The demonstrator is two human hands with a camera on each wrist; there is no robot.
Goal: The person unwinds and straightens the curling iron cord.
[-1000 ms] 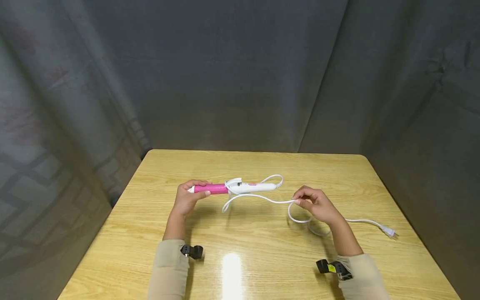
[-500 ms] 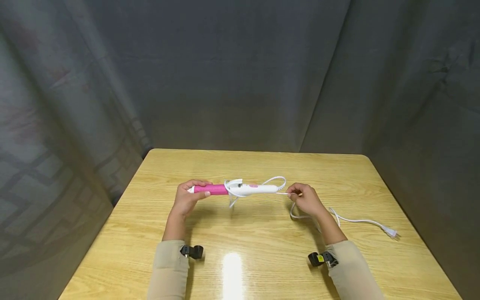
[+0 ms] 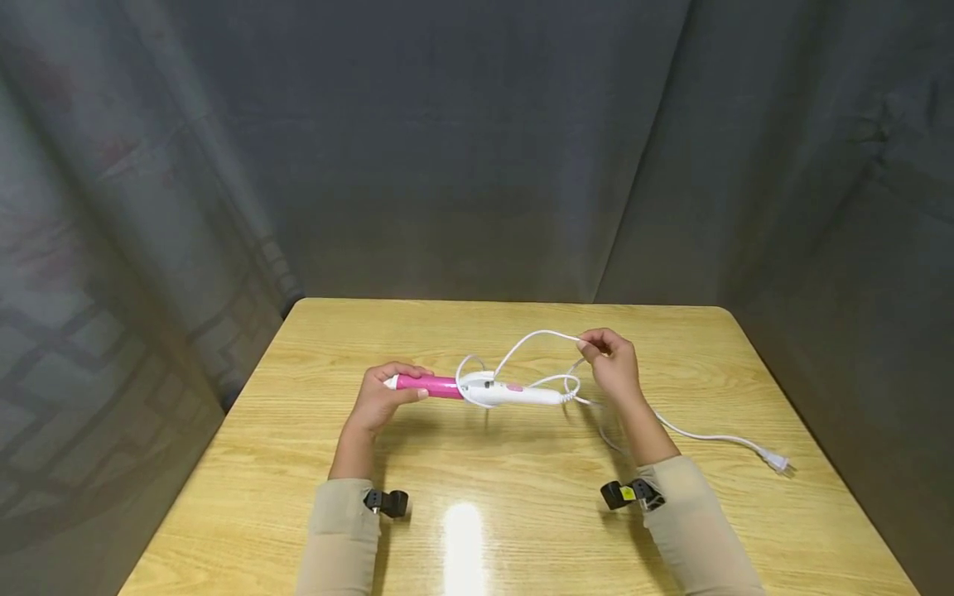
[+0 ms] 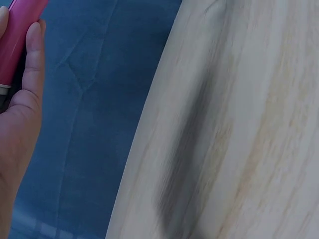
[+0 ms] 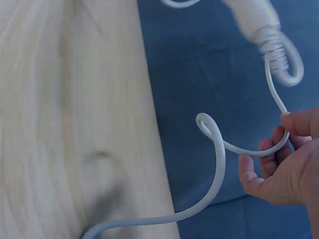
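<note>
Above the table [image 3: 298,497], my left hand [image 3: 380,401] grips the pink barrel of the curling iron [image 3: 477,387], while my right hand [image 3: 614,368] pinches its white cord [image 3: 537,335], lifted in a loop; the plug [image 3: 775,462] lies far right.

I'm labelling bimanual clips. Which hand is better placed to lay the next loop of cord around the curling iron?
Probably the right hand: it pinches the white cord above the curling iron, while the left hand grips the pink barrel.
</note>
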